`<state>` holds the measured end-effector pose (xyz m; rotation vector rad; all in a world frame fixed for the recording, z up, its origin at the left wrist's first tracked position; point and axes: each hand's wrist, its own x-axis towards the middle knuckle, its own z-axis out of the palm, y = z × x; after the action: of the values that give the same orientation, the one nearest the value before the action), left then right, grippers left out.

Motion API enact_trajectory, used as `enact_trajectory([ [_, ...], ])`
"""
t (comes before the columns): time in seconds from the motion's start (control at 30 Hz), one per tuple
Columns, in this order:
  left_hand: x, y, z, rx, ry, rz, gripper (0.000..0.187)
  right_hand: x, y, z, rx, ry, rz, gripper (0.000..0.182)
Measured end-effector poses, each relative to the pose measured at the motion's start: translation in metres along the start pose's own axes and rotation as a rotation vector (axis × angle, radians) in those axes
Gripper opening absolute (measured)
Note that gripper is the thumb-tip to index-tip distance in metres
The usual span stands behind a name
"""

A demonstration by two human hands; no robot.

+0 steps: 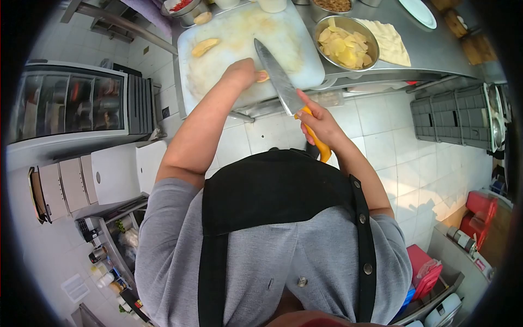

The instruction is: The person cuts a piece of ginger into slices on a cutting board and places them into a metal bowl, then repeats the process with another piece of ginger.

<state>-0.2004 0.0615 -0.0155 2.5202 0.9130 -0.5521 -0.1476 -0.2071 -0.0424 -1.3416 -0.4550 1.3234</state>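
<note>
My left hand (241,73) is closed around a small pale-yellow piece of ginger (262,76), pressing it on the white cutting board (294,27). Part of the piece sticks out past my fingers toward the blade. In my right hand (322,124) is a kitchen knife (277,73) with a wide blade and a yellow handle. Its tip points away from me over the board, and the blade lies just right of the ginger. A larger peeled ginger piece (205,47) rests at the board's left, and a smaller lump (202,18) lies near the far left corner.
Right of the board stands a metal bowl (375,54) of pale-yellow slices. A folded cream cloth (389,43) lies beside it. Farther back are a bowl of brown crumbly food (332,5), a container of red pieces (182,6) and a white plate (418,13).
</note>
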Motion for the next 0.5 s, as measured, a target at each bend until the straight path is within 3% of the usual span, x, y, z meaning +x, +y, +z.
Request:
enact_trajectory([
  [0.5, -0.0089, -0.0008, 0.0049, -0.016, 0.081, -0.002, 0.052, 0.0032, -0.0026, 0.0040, -0.034, 0.007, 0.006, 0.062],
])
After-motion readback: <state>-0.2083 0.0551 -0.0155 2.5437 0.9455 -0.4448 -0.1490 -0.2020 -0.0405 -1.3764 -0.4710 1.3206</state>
